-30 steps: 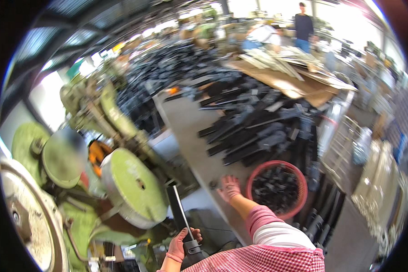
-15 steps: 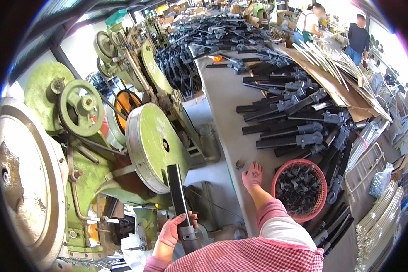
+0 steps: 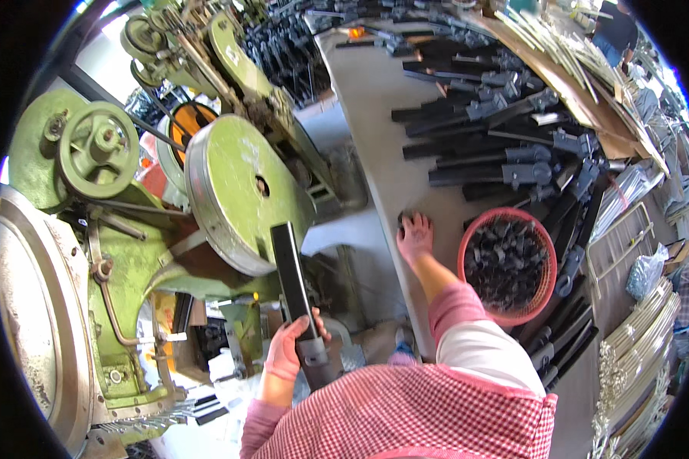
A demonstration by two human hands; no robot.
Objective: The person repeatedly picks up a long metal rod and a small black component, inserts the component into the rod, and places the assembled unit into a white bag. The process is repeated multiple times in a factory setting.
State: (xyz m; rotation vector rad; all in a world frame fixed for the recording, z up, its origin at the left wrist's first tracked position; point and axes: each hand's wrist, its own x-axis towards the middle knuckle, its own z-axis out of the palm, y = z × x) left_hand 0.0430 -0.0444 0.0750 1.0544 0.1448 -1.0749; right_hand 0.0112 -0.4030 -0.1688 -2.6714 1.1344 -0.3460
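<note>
A long black tube (image 3: pixel 287 264) stands slanted in my left hand (image 3: pixel 289 348), whose fingers are wrapped round it just above a grey fitting (image 3: pixel 312 354) at the tube's lower end. On the grey table (image 3: pixel 386 172), my right hand (image 3: pixel 415 241) lies palm down near the left edge, fingers apart. Its fingertips reach a small dark piece (image 3: pixel 403 217) and partly cover it. Right of that forearm sits a red plastic basket (image 3: pixel 547 291) with many small black curved clips (image 3: pixel 507 264) inside.
Green machines with a large disc wheel (image 3: pixel 241 187) and a handwheel (image 3: pixel 99 149) stand close on my left. Black tubes with grey joints (image 3: pixel 505 174) cover the table's far and right parts. Pale rods (image 3: pixel 635 367) lie at the right. A person (image 3: pixel 616 34) stands at the far right.
My right hand has reached forward to the small dark piece, which lay apart from it before. The view has tilted down, and my left hand still holds the tube.
</note>
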